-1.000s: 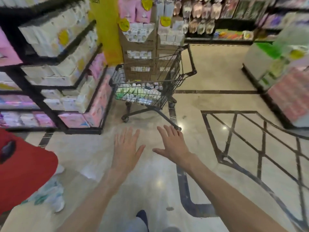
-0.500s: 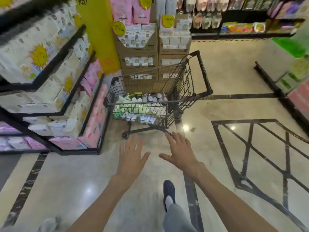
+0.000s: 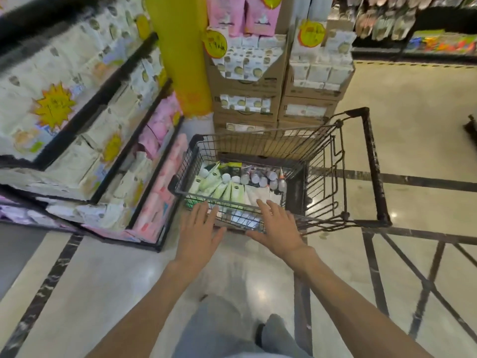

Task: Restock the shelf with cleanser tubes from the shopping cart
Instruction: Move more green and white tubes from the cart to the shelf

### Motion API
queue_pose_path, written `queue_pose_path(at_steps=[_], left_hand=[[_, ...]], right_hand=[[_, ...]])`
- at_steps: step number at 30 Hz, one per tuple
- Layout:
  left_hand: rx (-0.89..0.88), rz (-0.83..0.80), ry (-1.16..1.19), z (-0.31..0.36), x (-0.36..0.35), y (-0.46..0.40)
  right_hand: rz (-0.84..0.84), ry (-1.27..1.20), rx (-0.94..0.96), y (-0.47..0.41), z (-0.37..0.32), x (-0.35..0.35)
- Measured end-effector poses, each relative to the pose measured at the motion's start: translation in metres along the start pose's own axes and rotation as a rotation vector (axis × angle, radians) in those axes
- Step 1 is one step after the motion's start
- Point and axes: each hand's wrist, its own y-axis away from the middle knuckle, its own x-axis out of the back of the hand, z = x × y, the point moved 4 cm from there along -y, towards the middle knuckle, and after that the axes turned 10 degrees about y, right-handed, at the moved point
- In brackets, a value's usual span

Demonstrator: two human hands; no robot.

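Note:
A black wire shopping cart [image 3: 371,161] stands on the shop floor just ahead of me. Several green and white cleanser tubes [image 3: 219,188] lie in its basket, beside grey-capped tubes and bottles [image 3: 260,178]. My left hand [image 3: 197,232] reaches out with fingers spread, its fingertips at the cart's near rim. My right hand [image 3: 277,227] is also spread flat, its fingers over the near rim of the basket. Neither hand holds anything.
A black shelf unit [image 3: 111,140] with white and pink packs fills the left. A yellow pillar [image 3: 180,52] and stacked cardboard display boxes [image 3: 273,81] stand behind the cart. Polished floor [image 3: 418,130] with dark inlay lines lies to the right.
I have walked up to the cart; it has grown from distant to right under my hands. Both hands, still spread, have gone from over the floor to the cart's near rim.

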Motion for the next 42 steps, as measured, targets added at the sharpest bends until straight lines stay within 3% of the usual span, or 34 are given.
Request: queue_pose_path(at_steps=[11, 19, 30, 37, 42], left_hand=[[0.0, -0.161, 0.071, -0.126, -0.01, -0.212], [0.001, -0.382, 0.024, -0.208, -0.056, -0.311], [0.237, -0.594, 0.129, -0.269, -0.184, -0.366], [0.344, -0.63, -0.019, -0.279, -0.238, -0.368], [0.388, -0.562, -0.144, -0.272, -0.255, -0.37]], right_hand=[[-0.107, -0.085, -0.146, -0.206, -0.025, -0.031], [-0.252, -0.145, -0.283, -0.306, -0.046, -0.062], [-0.442, -0.234, -0.318, -0.396, -0.059, -0.17], [-0.526, -0.336, -0.376, -0.412, -0.058, -0.242], [-0.531, -0.387, -0.403, -0.419, -0.055, -0.268]])
